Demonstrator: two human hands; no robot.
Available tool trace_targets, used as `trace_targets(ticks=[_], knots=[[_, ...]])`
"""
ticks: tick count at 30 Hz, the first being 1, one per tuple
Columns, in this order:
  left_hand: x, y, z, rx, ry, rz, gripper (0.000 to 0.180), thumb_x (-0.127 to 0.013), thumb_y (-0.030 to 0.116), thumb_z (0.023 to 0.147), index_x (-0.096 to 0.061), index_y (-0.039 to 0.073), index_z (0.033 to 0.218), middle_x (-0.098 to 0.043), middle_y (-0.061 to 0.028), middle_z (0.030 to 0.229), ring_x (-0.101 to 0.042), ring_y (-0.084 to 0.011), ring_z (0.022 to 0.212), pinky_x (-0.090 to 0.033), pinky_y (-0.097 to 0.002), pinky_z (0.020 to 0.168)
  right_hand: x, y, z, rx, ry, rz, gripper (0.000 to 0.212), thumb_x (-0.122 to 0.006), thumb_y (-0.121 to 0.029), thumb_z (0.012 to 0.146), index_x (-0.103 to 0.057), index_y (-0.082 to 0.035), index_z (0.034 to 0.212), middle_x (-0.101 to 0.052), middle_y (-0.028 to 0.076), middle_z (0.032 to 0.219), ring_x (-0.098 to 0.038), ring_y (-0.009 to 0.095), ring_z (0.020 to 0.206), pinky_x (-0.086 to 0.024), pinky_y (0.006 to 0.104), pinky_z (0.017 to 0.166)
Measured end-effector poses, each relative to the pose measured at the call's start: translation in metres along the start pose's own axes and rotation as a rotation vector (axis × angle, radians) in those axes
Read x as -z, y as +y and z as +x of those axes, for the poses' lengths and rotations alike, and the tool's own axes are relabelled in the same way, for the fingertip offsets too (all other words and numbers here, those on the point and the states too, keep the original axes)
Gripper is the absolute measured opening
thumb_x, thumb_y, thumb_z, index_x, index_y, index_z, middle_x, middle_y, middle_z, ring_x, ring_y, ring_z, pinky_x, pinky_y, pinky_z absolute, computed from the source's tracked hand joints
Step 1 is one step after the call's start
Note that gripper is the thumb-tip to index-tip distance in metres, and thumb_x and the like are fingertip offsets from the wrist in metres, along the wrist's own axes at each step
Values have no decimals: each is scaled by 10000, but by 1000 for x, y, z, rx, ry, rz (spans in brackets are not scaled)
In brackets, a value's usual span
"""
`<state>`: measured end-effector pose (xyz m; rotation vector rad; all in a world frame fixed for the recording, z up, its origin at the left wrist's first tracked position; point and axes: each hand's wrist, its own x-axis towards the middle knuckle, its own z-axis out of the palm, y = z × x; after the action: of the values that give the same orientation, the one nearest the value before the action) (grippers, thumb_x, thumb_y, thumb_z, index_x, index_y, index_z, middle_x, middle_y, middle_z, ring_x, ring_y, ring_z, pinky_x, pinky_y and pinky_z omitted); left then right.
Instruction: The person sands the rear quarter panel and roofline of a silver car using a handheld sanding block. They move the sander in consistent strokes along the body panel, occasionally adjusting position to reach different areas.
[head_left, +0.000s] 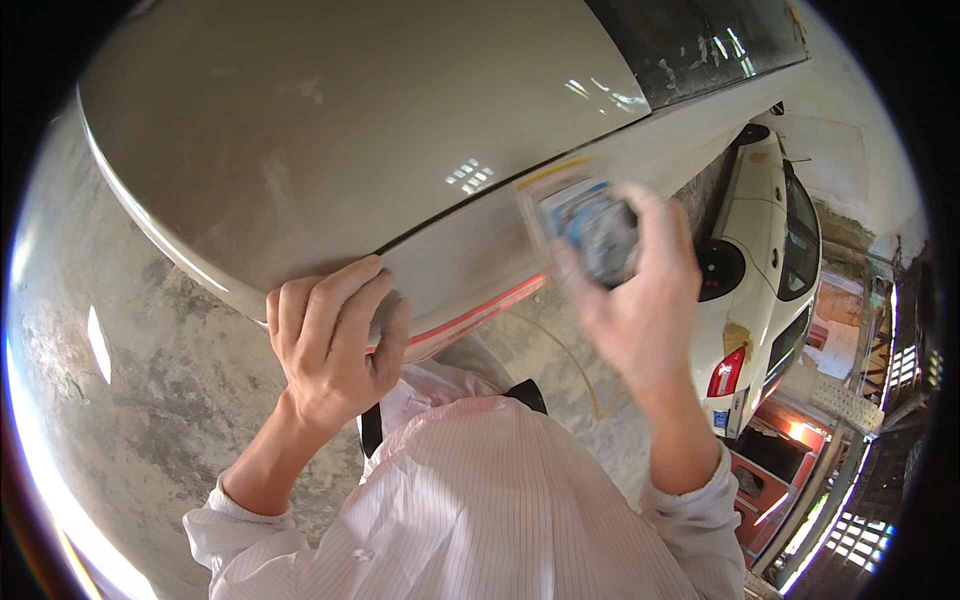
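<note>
Concrete (150, 400) is part-hidden by car bodywork (330, 140), touched by the half-spread left hand (335, 335); a blurred wad (604, 240) is gripped by the right hand (645, 315).

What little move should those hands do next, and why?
I'd probably slide the grey-and-blue tool a little along the pale car panel, toward the left hand. The right hand has it at that panel, though blur hides the exact contact, and the left hand rests by the panel's left end.

Readable text — none. Small blue-and-white patch (720, 419), low on the white car (762, 265), at its rear: too small to read. Held item (607, 240) — blurred, any markings illegible.
</note>
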<state>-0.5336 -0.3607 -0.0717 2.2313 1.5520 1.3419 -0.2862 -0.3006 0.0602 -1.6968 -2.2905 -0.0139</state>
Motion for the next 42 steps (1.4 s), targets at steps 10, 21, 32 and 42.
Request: trace_targets(ticks=[10,21,32,42], knots=[[1,-4,-5,-28,23,33,257,-836,60,848,-759,57,1094,-785,-79,1169,-651,-259,929,-472,-380,869,-16,55,-11,-36,129,41,558,-878,-371,904,-669,-39,1300,-656,174,1044,-713,381,889,-612,498,752],[1,10,4,-18,-70,79,264,-830,67,839,-730,74,1083,-731,-91,1175,-646,-328,1054,-462,-459,954,-20,29,-27,-8,7,117,607,-927,-247,824,-675,-101,1356,-625,130,987,-736,288,796,-594,396,573],[-67,68,72,-140,-633,274,871,-851,349,880,-534,-167,1506,-441,-302,1700,-424,-478,1570,-323,-627,1300,28,174,49,-151,167,-5,589,-933,-240,793,-671,-129,1309,-648,133,1056,-758,367,831,-628,454,689],[-234,156,236,-309,-546,331,949,-894,398,844,-533,-197,1488,-373,-361,1716,-383,-477,1604,-320,-552,1341,108,371,156,-264,274,-113,539,-889,-324,840,-683,-134,1300,-708,169,1122,-733,408,1047,-593,507,901]])
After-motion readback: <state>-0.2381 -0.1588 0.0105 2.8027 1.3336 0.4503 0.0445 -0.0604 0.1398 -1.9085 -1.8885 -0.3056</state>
